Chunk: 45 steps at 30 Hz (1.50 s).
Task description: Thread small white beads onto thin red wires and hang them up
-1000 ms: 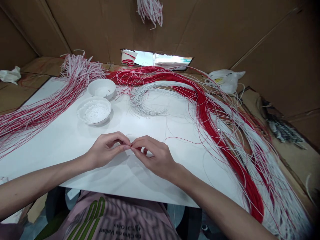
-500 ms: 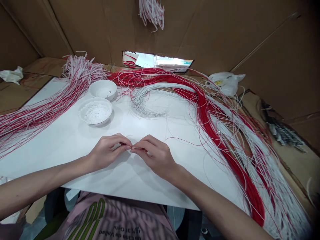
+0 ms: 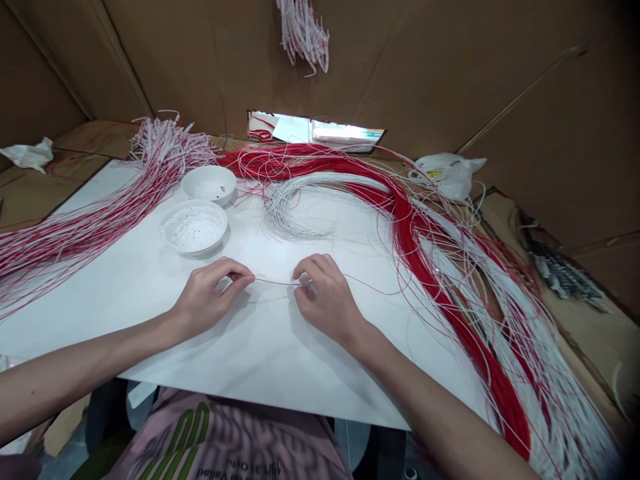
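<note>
A thin red wire (image 3: 275, 283) stretches between my two hands above the white table. Its end is pinched between the thumb and fingertips of my left hand (image 3: 207, 297). My right hand (image 3: 327, 300) has its fingers curled around the wire; a small whitish piece shows at the fingertips, too small to make out. Past my right hand, a red strand runs toward the large bundle of red wires (image 3: 417, 247). Beyond my left hand stands a white bowl (image 3: 225, 233) filled with small white pieces.
A second white bowl (image 3: 209, 181) with few dark specks stands behind the first. Red and white strands with white tips (image 3: 160, 167) lie at left. White wires (image 3: 295, 227) curl at the back centre. A plastic bag (image 3: 450, 177) sits back right, before cardboard walls (image 3: 425, 73).
My hands have moved apart from touching fingertips, my right hand going rightward and my left slightly left. A length of red wire now shows between them. The view has tilted slightly.
</note>
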Motion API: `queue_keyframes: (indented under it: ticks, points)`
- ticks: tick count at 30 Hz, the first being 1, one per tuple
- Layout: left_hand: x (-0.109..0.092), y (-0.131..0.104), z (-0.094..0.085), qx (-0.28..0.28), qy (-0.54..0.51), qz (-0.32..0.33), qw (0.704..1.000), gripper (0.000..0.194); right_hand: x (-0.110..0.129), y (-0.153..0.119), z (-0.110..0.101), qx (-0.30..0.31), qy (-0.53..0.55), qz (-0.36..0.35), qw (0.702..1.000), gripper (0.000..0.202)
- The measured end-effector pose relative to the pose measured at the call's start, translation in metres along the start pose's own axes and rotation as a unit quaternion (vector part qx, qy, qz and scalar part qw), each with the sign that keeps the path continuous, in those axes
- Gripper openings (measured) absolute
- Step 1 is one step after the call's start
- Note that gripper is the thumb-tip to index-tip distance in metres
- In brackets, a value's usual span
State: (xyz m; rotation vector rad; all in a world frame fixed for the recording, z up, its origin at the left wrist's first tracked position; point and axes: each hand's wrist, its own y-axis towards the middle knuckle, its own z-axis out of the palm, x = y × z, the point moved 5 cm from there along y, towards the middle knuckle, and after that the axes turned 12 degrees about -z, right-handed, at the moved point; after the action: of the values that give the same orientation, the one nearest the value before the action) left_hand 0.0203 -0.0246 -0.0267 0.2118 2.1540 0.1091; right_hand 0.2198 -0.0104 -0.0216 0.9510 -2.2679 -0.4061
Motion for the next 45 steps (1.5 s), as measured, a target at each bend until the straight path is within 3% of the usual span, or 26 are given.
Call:
queue_keyframes:
  ticks: [2, 5, 8, 15, 28, 31, 34, 39, 45]
  points:
    - [-0.003, -0.001, 0.003, 0.009, 0.005, 0.025, 1.0, 0.005, 0.009, -0.001, 0.003, -0.012, 0.042, -0.029, 0.999, 0.026]
    - [-0.013, -0.006, 0.009, 0.031, 0.013, 0.085, 0.996, 0.007, 0.026, -0.003, 0.012, -0.018, 0.109, -0.064, 0.992, 0.013]
    - [-0.019, -0.008, 0.012, 0.056, 0.035, 0.109, 0.992, 0.009, 0.029, -0.006, 0.02, -0.008, 0.15, -0.044, 0.988, 0.007]
    - [0.003, 0.008, 0.005, 0.006, 0.143, 0.037, 0.989, 0.009, 0.012, -0.007, 0.02, 0.007, 0.133, 0.047, 0.99, 0.008]
    - [0.006, 0.016, 0.009, 0.023, 0.14, 0.01, 0.99, 0.015, 0.014, -0.005, 0.018, 0.001, 0.13, 0.058, 0.99, 0.006]
    - [0.005, 0.016, 0.008, 0.035, 0.104, 0.002, 0.994, 0.015, 0.015, -0.005, 0.017, -0.009, 0.13, 0.047, 0.99, 0.006]
    - [0.005, 0.013, 0.007, 0.063, -0.004, -0.057, 0.996, 0.014, 0.019, -0.005, 0.013, -0.024, 0.146, 0.035, 0.988, 0.006]
    - [0.004, 0.007, 0.011, 0.12, -0.195, -0.164, 0.959, 0.019, 0.031, -0.002, 0.004, -0.062, 0.202, -0.001, 0.977, 0.007]
    - [0.004, 0.004, 0.015, 0.156, -0.249, -0.202, 0.934, 0.02, 0.035, -0.003, 0.002, -0.085, 0.212, -0.013, 0.974, 0.007]
